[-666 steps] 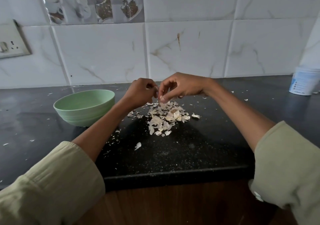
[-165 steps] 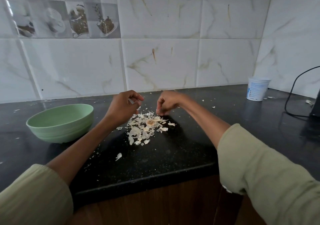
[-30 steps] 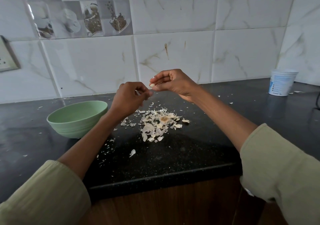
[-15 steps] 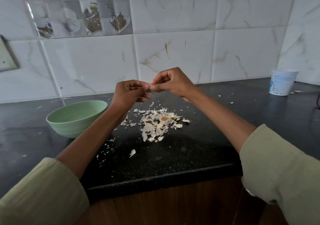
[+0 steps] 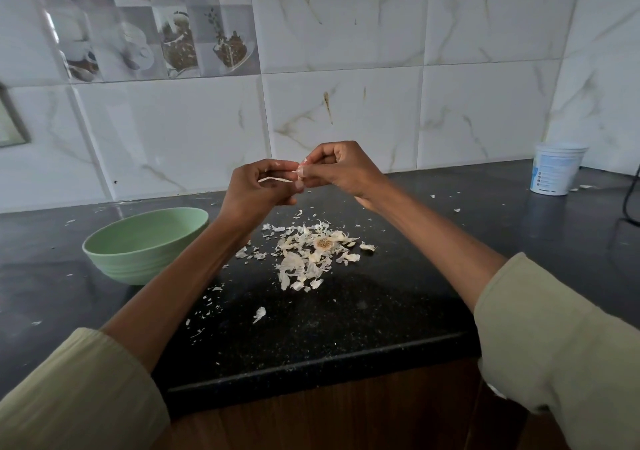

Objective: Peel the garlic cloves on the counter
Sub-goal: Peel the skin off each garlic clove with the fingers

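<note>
Both hands are raised above the black counter (image 5: pixel 346 314), fingertips meeting. My left hand (image 5: pixel 258 190) holds a small garlic clove (image 5: pixel 275 180) between curled fingers and thumb. My right hand (image 5: pixel 337 169) pinches a pinkish bit of its skin (image 5: pixel 302 167) at the clove's end. Below the hands lies a pile of papery garlic peels (image 5: pixel 308 254) with a dried root base in it. Most of the clove is hidden by fingers.
A pale green bowl (image 5: pixel 145 243) stands on the counter to the left of my left forearm. A white plastic tub (image 5: pixel 556 169) sits at the back right by the tiled wall, with a black cable beyond it. Peel flakes are scattered toward the counter's front edge (image 5: pixel 311 370).
Over the last second the two hands came together above the pile, and my right fingers now pinch the skin at the clove held in my left hand.
</note>
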